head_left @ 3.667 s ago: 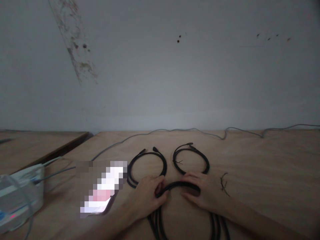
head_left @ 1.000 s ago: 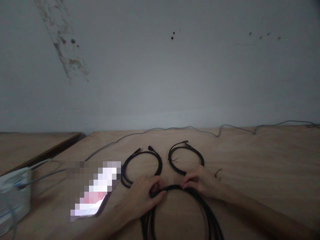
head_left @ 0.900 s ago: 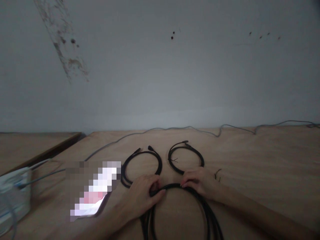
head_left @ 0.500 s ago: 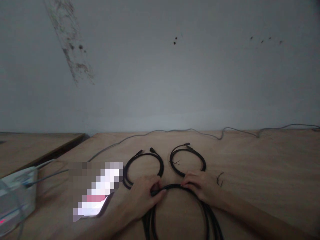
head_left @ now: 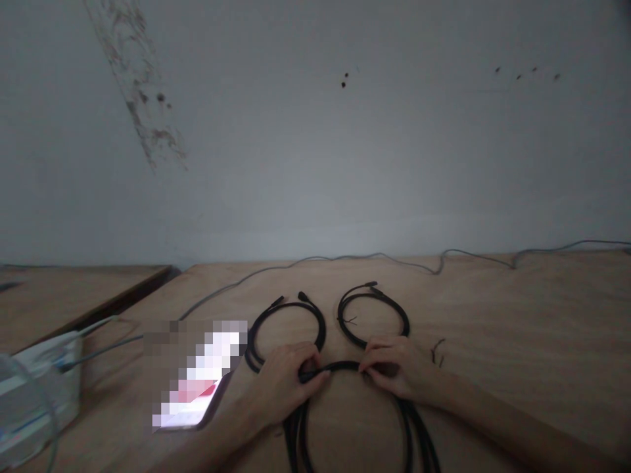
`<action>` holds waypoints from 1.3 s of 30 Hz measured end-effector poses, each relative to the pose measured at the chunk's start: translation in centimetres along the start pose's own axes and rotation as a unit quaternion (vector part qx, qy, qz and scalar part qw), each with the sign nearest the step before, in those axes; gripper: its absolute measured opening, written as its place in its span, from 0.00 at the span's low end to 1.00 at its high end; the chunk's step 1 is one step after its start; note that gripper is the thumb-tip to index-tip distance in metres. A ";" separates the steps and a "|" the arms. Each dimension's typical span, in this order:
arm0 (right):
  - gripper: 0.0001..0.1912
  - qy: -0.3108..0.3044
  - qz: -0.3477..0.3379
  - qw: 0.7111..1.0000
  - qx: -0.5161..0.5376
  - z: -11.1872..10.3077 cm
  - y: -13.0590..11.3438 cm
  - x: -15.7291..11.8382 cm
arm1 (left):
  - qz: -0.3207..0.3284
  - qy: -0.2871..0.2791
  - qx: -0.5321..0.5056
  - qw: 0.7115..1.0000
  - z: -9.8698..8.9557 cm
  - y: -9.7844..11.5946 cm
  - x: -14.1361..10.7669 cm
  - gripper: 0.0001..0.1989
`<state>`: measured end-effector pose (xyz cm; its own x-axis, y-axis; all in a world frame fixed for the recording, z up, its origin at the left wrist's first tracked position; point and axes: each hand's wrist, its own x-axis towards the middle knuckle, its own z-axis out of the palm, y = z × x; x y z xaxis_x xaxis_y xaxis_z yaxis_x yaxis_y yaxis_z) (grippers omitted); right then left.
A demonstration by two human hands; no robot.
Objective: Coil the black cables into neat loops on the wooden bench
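Observation:
A large loop of black cable (head_left: 343, 365) lies at the bottom centre, its near part cut off by the frame edge. My left hand (head_left: 288, 378) is closed on the loop's upper left, where a thicker dark end shows between thumb and fingers. On the upper right of the same loop, my right hand (head_left: 394, 364) pinches the cable between thumb and fingertips. Just beyond my left hand rests a smaller coiled cable (head_left: 323, 322) with two connector ends pointing away. Another coiled cable (head_left: 405, 320), with a thin tie on its left side, sits beyond my right hand.
A lit phone (head_left: 197, 401), partly pixelated, lies left of my left hand. Farther left is a white device (head_left: 39, 394) with a grey cord (head_left: 236, 282) running along the wall. A loose dark twist tie (head_left: 436, 353) lies right of my right hand.
The view has shifted slightly, so the table items appear a little farther right. My right fingers have closed a bit more around the cable; both hands stay on the loop.

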<state>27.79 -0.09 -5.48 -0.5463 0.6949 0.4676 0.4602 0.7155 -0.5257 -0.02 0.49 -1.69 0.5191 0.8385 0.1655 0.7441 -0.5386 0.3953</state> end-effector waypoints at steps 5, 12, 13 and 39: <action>0.11 0.008 -0.005 1.000 0.017 -0.2 0.0 0.3 | -0.002 -0.004 -0.001 1.000 0.0 0.0 0.0 0.10; 0.14 0.008 0.015 1.000 -0.006 -0.1 0.0 0.3 | 0.002 0.000 -0.004 1.000 0.2 -0.1 0.1 0.10; 0.13 0.015 0.021 1.000 -0.011 0.0 0.0 0.3 | 0.000 0.000 -0.003 1.000 0.2 -0.1 0.1 0.11; 0.08 0.068 0.163 0.981 0.085 0.8 0.8 0.0 | -0.006 -0.003 -0.015 1.000 0.1 0.0 -0.2 0.10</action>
<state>27.61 0.43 -6.46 -0.2862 0.8966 0.3380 0.4649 0.4384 -0.7692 -0.09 0.35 -1.82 0.5134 0.8441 0.1546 0.7368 -0.5260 0.4249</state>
